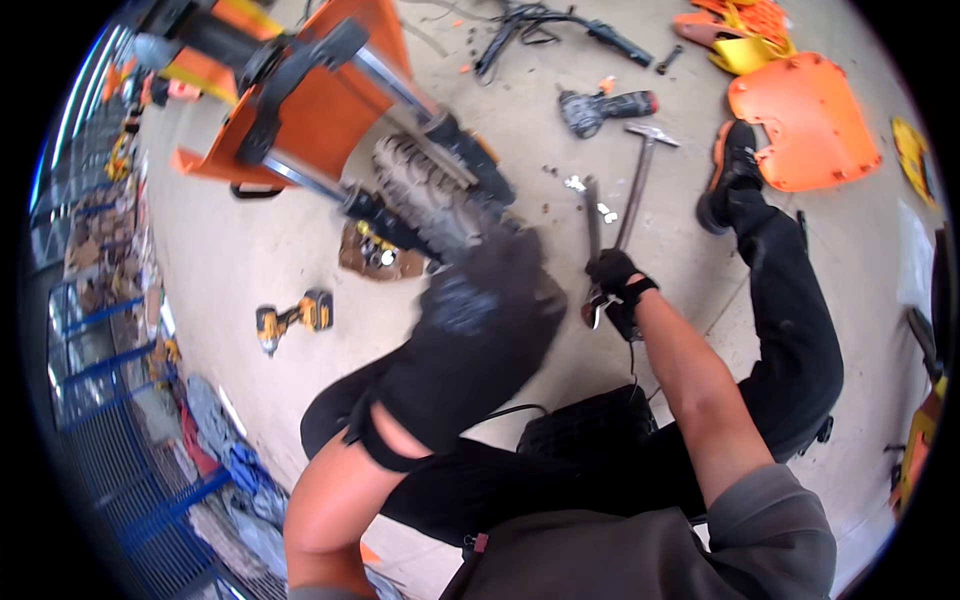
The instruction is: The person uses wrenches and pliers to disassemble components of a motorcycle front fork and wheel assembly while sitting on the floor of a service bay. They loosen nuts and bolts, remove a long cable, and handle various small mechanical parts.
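Observation:
My left hand [485, 320], in a black glove, is raised in the middle, smeared by motion. It hides the low end of an upright fork [385, 70] with a knobby tyre [410, 170]; whether it touches them I cannot tell. My right hand [612, 270], in a black glove too, is closed low over the floor. Its fingers lie at the near ends of a hammer [640, 185] and a long dark metal bar [593, 215]. A small reddish tool with a shiny tip [592, 312] shows just below those fingers. What the right hand grips is partly hidden.
A grey drill [600, 110] and a yellow-black impact driver [293, 318] lie on the floor. Small parts rest on a brown piece [375, 255] beside the tyre. Orange panels [805, 125] lie far right by my foot. Blue racks [120, 430] stand left.

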